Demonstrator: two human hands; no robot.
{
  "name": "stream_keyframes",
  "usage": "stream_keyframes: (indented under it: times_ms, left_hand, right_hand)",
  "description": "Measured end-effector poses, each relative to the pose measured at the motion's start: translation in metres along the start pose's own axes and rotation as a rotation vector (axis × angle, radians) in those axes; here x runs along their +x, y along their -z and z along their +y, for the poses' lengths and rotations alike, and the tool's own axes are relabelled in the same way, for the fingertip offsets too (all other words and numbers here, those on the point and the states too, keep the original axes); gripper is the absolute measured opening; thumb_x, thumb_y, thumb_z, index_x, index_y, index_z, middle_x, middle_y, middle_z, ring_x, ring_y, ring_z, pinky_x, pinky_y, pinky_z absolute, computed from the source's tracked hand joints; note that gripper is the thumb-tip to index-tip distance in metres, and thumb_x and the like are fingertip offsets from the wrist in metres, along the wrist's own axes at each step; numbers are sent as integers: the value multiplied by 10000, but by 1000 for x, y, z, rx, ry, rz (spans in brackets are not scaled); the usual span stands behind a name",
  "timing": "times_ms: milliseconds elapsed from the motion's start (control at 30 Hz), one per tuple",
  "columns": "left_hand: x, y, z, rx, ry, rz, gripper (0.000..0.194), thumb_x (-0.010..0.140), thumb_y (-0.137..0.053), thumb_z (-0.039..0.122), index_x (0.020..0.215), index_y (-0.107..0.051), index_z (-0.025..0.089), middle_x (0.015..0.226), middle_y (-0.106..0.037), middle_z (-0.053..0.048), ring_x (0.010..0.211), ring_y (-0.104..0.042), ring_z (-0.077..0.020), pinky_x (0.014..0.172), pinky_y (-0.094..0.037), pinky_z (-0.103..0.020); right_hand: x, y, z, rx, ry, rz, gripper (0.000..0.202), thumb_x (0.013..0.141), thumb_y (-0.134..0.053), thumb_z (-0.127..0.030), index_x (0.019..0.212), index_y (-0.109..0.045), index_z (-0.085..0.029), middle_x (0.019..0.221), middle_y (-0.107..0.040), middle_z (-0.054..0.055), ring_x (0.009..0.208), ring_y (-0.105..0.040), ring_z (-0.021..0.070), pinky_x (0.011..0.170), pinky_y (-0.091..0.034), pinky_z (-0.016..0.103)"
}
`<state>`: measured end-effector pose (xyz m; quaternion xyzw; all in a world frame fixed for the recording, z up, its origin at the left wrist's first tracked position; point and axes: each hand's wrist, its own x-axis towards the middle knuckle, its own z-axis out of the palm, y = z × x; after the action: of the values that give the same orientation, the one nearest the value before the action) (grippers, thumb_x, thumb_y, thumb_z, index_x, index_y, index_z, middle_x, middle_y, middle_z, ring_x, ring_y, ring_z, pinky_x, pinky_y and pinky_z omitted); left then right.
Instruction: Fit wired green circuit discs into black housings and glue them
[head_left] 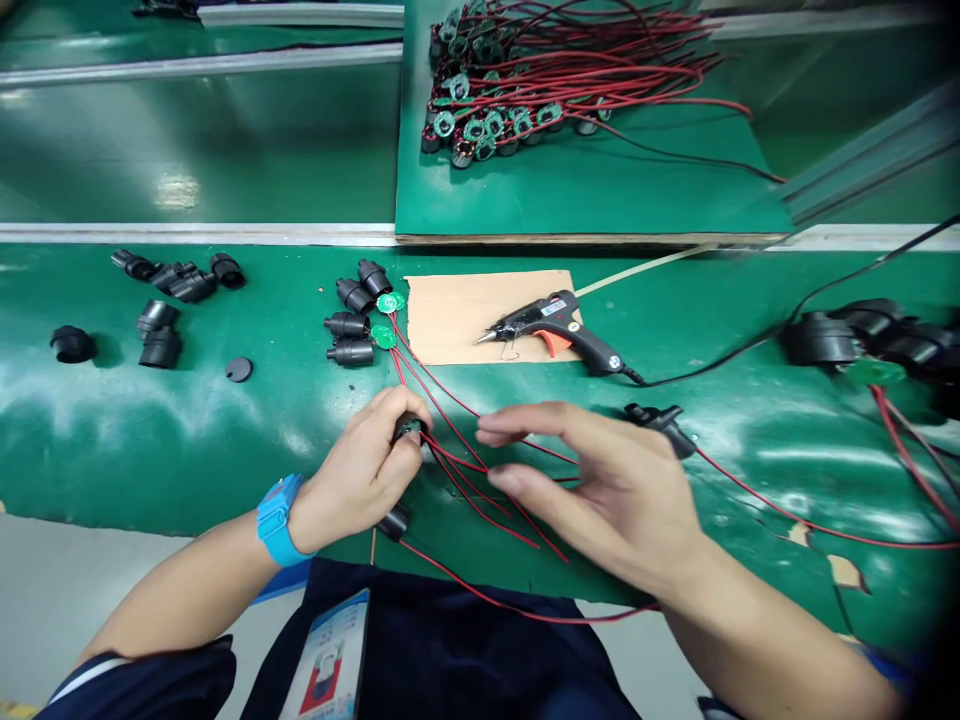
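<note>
My left hand [375,455] is closed round a small dark part with a circuit board [411,428] at its end. Red wires [457,462] run from that part to the right. My right hand [607,480] hovers over the wires with thumb and fingers apart, holding nothing that I can see. Below my left hand lies a black cylindrical housing [393,521] with a red wire. Beyond the hands, several black housings [351,325] lie beside green round circuit boards [384,336] with red wires.
A glue gun [559,325] rests on a cardboard sheet [442,315], its cord trailing right. Loose black housings [159,345] and a black disc [239,369] lie at left. More black parts [825,338] sit at right. Wired boards [495,125] are piled on a raised green board [480,205].
</note>
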<state>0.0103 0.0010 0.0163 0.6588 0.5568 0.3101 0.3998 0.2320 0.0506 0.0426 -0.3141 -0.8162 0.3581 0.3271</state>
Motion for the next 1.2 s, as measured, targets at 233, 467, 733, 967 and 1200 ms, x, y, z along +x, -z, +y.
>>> stream_keyframes:
  times_ms: [233, 467, 733, 967, 1200]
  left_hand:
    - [-1, -3, 1, 137, -79, 25, 152, 938, -426, 117, 1030, -514, 200, 959, -548, -31, 924, -525, -187, 825, -433, -329]
    - [1, -7, 2, 151, -90, 20, 135, 961, -403, 147, 1026, -507, 202, 953, -551, -33, 925, -534, -190, 839, -453, -336]
    - [-9, 14, 13, 499, 5, -349, 265, 1033, -416, 418, 1170, -555, 238, 1145, -590, -67, 832, -631, -211, 714, -524, -383]
    - [11, 41, -3, 1080, -87, 108, 360, 994, -538, 438, 1253, -600, 197, 1229, -603, -142, 990, -617, -315, 741, -496, -422]
    - [30, 52, -41, 1207, -105, 217, 324, 935, -630, 432, 1089, -612, 148, 1026, -668, -166, 972, -588, -380, 746, -447, -461]
  right_hand:
    - [6, -16, 7, 43, -157, -238, 133, 975, -616, -285, 952, -716, -199, 776, -725, -8, 656, -656, 111, 622, -502, 228]
    - [2, -33, 10, -41, 8, -51, 148, 987, -570, -201, 941, -706, -163, 762, -702, 21, 666, -632, 127, 649, -485, 249]
    - [7, 7, 26, -247, -47, -17, 136, 963, -641, -293, 999, -738, -204, 935, -773, 38, 845, -721, 174, 817, -553, 300]
    - [17, 42, 83, -865, -312, 92, 429, 972, -554, -460, 1215, -681, -129, 1091, -731, 188, 1019, -665, 377, 878, -535, 530]
    - [18, 43, 115, -796, -342, 15, 382, 985, -464, -409, 1137, -679, -132, 993, -706, 165, 937, -674, 328, 827, -548, 492]
